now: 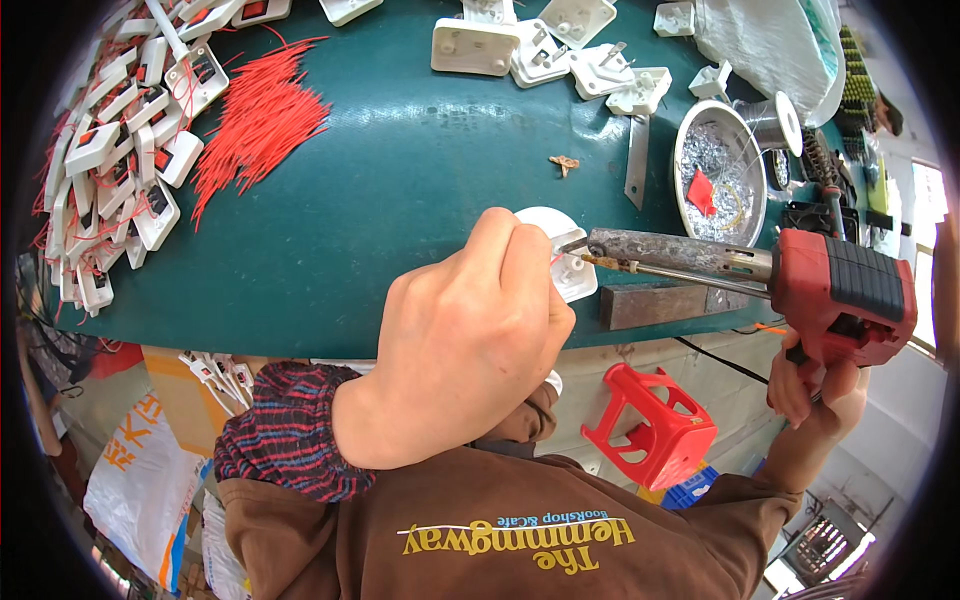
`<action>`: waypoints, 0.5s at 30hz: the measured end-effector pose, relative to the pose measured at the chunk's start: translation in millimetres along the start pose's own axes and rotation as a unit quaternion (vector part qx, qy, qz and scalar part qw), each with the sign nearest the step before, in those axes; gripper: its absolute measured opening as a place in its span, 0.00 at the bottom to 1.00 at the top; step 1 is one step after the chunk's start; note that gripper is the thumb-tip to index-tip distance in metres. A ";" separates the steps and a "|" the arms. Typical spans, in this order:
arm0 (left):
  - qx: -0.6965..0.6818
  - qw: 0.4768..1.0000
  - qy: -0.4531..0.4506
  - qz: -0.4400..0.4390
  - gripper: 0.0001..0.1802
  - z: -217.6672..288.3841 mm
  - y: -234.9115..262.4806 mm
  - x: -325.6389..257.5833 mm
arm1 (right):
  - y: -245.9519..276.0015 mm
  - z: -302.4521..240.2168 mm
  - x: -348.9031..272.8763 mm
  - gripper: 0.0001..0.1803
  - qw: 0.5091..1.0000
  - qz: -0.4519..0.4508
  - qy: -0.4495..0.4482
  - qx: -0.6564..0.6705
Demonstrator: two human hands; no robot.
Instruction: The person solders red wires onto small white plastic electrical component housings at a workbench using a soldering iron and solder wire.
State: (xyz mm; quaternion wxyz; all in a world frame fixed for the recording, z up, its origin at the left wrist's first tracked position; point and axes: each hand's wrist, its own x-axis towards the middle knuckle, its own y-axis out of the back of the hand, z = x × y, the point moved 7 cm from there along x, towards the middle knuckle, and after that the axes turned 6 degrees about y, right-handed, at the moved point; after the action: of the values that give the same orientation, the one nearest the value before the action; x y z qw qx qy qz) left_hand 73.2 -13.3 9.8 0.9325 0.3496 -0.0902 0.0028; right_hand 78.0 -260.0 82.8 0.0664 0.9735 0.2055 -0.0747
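My left hand (465, 325) is closed at the near left edge of a white plastic plug housing (575, 282), holding it just above the green tabletop. The fingertips are hidden behind the back of the hand. A bit of red wire (557, 260) shows inside the housing. Coming in from the right, a red and black soldering gun (850, 285) has its dark tip at the housing's inner side. My right hand (820, 385) is wrapped round the gun's handle, with the fingers at its trigger. A thin metal tube runs beneath the gun's stained barrel, ending near the tip.
Cut red wires (265, 115) lie at left beside heaped white switch housings (130, 170). White plug parts (475, 47) sit along the back. A bowl of metal scraps (683, 150), solder spool (785, 122), steel blade (637, 165) and dark bar (650, 305) are at right. A red stool (680, 440) stands below.
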 end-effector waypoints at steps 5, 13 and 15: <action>0.002 1.000 0.003 0.001 0.10 0.9 1.5 0.3 | -0.9 -4.2 3.2 0.36 0.998 0.023 -0.032 -0.049; 0.010 1.000 -0.002 0.002 0.10 2.0 1.5 -0.2 | -0.1 -5.8 -3.1 0.36 0.999 0.011 0.004 -0.047; 0.010 1.000 -0.004 0.002 0.10 2.7 1.4 -0.3 | 4.1 -1.2 -10.5 0.35 0.999 0.012 0.013 -0.042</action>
State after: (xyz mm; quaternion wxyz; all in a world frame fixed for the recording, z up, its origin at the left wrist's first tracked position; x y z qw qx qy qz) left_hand 72.3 -13.9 12.6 0.9287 0.3587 -0.0942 0.0040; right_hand 70.3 -267.6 86.2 0.1052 0.9731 0.1979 -0.0528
